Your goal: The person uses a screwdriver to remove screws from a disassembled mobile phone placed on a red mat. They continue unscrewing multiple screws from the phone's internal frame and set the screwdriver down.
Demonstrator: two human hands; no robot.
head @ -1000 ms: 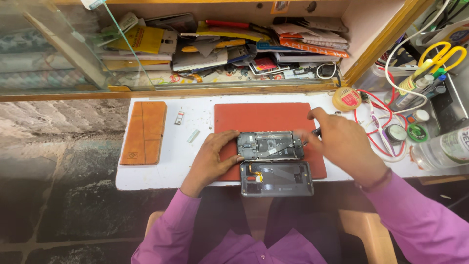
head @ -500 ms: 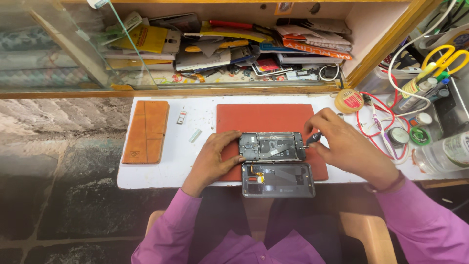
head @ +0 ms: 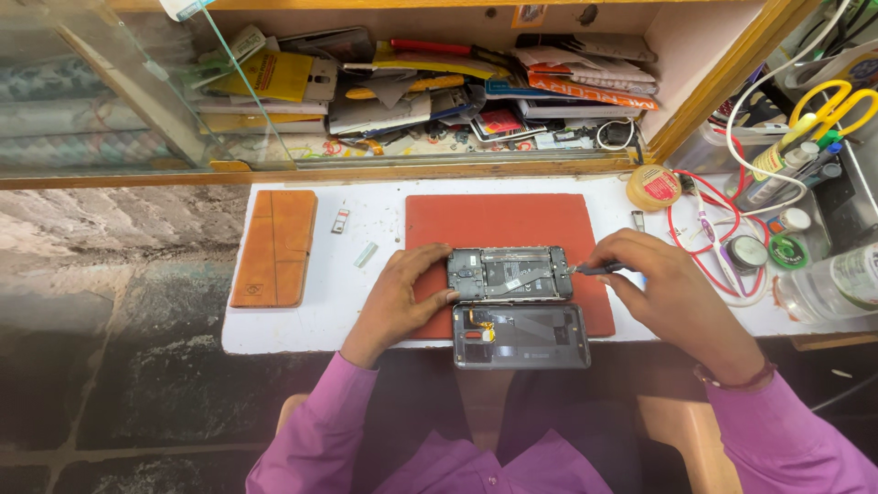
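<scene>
An opened phone body (head: 509, 273) with its insides showing lies on a red work mat (head: 498, 224). My left hand (head: 400, 295) presses against the phone's left end and steadies it. In my right hand (head: 660, 297) is a thin screwdriver (head: 594, 269), its tip touching the phone's right end. The dark back cover (head: 521, 336) lies face up just in front of the phone, at the near edge of the white table (head: 302, 322).
A brown leather phone case (head: 275, 246) lies left of the mat, with two small parts (head: 352, 238) beside it. A round yellow tin (head: 652, 187), red cable, a brush and bottles crowd the right. Behind is a shelf of tools and papers (head: 439, 82).
My right hand has shifted slightly right and turned, so the screwdriver now shows at the phone's right end. The left hand and the phone stay put.
</scene>
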